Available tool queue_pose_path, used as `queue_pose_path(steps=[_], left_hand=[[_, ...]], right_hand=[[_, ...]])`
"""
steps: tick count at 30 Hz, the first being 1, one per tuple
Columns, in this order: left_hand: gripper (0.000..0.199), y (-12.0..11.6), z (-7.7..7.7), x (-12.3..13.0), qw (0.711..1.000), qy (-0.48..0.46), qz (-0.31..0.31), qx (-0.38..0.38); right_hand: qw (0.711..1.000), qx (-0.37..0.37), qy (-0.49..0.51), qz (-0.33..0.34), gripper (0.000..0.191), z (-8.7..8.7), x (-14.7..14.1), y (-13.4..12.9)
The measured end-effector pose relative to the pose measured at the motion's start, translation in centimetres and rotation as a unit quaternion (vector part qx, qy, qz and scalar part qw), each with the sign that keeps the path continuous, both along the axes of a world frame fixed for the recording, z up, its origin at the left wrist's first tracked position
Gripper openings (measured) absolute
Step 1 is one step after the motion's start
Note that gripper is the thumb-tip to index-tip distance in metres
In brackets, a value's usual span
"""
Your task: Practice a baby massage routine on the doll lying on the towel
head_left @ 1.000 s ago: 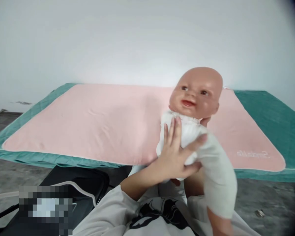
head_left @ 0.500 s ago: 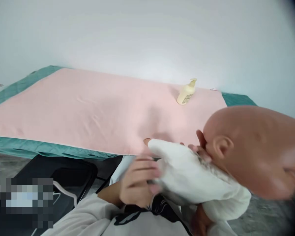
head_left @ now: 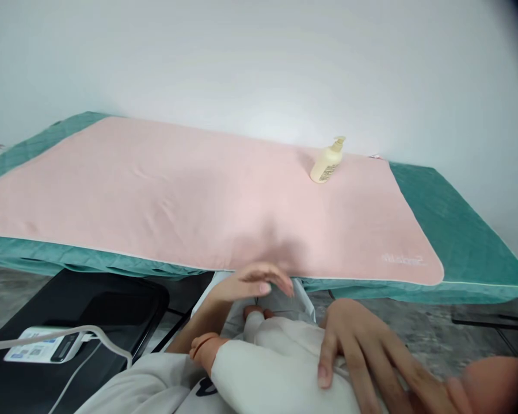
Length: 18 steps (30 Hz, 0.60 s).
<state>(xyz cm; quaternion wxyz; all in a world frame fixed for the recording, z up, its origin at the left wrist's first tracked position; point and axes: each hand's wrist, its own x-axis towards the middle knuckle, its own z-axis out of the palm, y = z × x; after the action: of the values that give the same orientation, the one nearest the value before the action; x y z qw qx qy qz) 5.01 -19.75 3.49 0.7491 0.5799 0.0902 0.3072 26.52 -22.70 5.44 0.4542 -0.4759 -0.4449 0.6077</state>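
A baby doll in white clothes (head_left: 280, 365) lies across my lap at the bottom of the head view, its feet near the bed edge and one doll hand at the left. My right hand (head_left: 362, 351) rests spread on the doll's body, fingers apart. Above the doll's legs, my left hand (head_left: 259, 282) hovers with bent fingers, the thumb apart from them and nothing between. The doll's head is mostly out of view at the lower right.
A pink mat (head_left: 198, 190) covers much of a green bed (head_left: 449, 218) by the wall. A pale yellow pump bottle (head_left: 326, 165) stands on the mat. At lower left, a black chair (head_left: 107, 305) holds a white device (head_left: 43, 345) with a cable.
The doll has come down from the right onto my lap, its head dropping toward the lower right. My right hand now shows on its body. My left hand has risen slightly and opened.
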Motion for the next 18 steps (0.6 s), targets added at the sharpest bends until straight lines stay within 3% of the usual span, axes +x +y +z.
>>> queue_pose_path(steps=[2, 4, 6, 8, 9, 10, 11, 13, 15, 16, 17, 18], left_hand=[[0.044, -0.2, -0.2, 1.0, 0.987, -0.021, -0.153, 0.048], [0.047, -0.2, -0.5, 2.0, 0.971, -0.041, -0.219, 0.081], [0.055, -0.2, -1.1, 2.7, 0.965, -0.053, -0.237, 0.096], [0.067, 0.0, -1.9, 3.1, 0.962, -0.059, -0.247, 0.098], [0.073, 0.1, -2.3, 3.1, 0.959, -0.059, -0.259, 0.098], [0.077, 0.2, -2.6, 3.2, 0.956, -0.059, -0.271, 0.096], [0.08, 0.2, -2.8, 3.2, 0.954, -0.057, -0.279, 0.091], [0.083, 0.3, -3.1, 3.2, 0.954, -0.049, -0.284, 0.084], [0.087, 0.3, -3.3, 3.3, 0.954, -0.038, -0.283, 0.091], [0.089, 0.3, -3.3, 3.3, 0.953, -0.036, -0.284, 0.101], [0.09, 0.2, -3.4, 3.4, 0.951, -0.038, -0.286, 0.113], [0.091, 0.2, -3.4, 3.5, 0.949, -0.045, -0.287, 0.125]], right_hand=[[0.998, 0.013, 0.032, 0.054, 0.06, -0.1, 0.2, -0.5], [0.978, 0.064, 0.095, 0.173, 0.055, 0.3, 0.4, -1.2], [0.91, 0.148, 0.194, 0.335, 0.047, 1.1, 0.6, -2.1], [0.802, 0.235, 0.3, 0.46, 0.044, 2.0, 0.5, -2.8], [0.759, 0.264, 0.34, 0.488, 0.044, 2.4, 0.3, -3.0], [0.739, 0.27, 0.366, 0.496, 0.043, 2.7, 0.1, -3.0], [0.742, 0.252, 0.389, 0.485, 0.041, 3.0, -0.2, -3.0], [0.806, 0.127, 0.427, 0.389, 0.036, 3.2, -0.8, -2.6], [0.871, -0.101, 0.441, 0.192, 0.029, 3.5, -1.1, -2.1], [0.873, -0.226, 0.426, 0.067, 0.026, 3.6, -1.2, -1.9], [0.851, -0.339, 0.398, -0.058, 0.023, 3.8, -1.3, -1.8], [0.81, -0.429, 0.362, -0.171, 0.021, 4.0, -1.3, -1.7]])
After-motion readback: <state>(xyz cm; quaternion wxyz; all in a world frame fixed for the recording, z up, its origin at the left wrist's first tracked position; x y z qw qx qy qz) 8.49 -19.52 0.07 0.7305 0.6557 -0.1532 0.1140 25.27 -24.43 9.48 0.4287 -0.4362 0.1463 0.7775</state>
